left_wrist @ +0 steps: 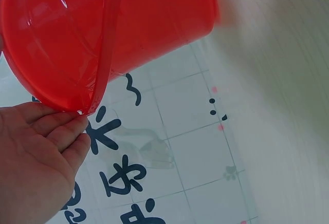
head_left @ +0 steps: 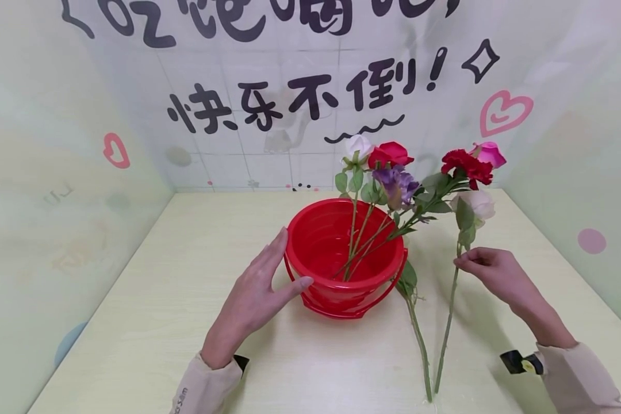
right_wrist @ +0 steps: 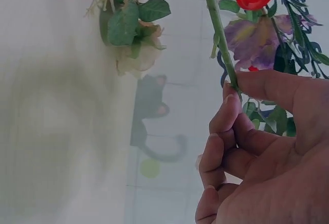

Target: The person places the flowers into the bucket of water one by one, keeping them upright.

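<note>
A red plastic bucket [head_left: 318,294] stands on the table, its handle hanging down at the front. Straight fingers of my left hand [head_left: 253,293] touch the rim's left side, with the thumb at the front. To the right of the bucket, my right hand [head_left: 491,273] pinches the green stem of a pale rose [head_left: 478,206], held upright with its bloom on top. Inside the bucket lean artificial flowers: a white rose [head_left: 359,148], a red rose [head_left: 390,154], a purple flower [head_left: 396,185], a dark red carnation [head_left: 468,167] and apparently a pink rose [head_left: 489,153].
Another flower stem [head_left: 419,336] lies on the table [head_left: 186,276] right of the bucket. Its pale bloom [right_wrist: 139,54] shows in the right wrist view. Printed sheets [head_left: 290,52] stand behind and at both sides of the table.
</note>
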{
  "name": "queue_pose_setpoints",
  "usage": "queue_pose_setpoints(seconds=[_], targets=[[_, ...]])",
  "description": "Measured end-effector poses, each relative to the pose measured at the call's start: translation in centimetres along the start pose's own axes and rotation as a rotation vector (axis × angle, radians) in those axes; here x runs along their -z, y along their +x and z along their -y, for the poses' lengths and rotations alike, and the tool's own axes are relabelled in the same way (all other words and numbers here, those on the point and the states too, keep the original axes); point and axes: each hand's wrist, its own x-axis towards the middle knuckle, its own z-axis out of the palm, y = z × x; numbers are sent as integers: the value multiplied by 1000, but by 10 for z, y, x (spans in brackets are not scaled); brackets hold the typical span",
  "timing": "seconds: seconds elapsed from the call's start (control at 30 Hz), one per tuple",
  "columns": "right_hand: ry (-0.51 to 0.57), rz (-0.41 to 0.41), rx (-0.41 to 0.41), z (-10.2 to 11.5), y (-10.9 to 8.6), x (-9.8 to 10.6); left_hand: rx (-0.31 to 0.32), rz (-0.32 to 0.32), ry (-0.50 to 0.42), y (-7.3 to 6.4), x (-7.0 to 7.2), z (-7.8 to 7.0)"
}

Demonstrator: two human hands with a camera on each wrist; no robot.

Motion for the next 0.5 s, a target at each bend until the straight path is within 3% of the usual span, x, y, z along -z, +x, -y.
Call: queue_pose_setpoints(seconds=[0.5], targets=[[41,-93,17,13,-13,17,17,9,2,0,0,-1]])
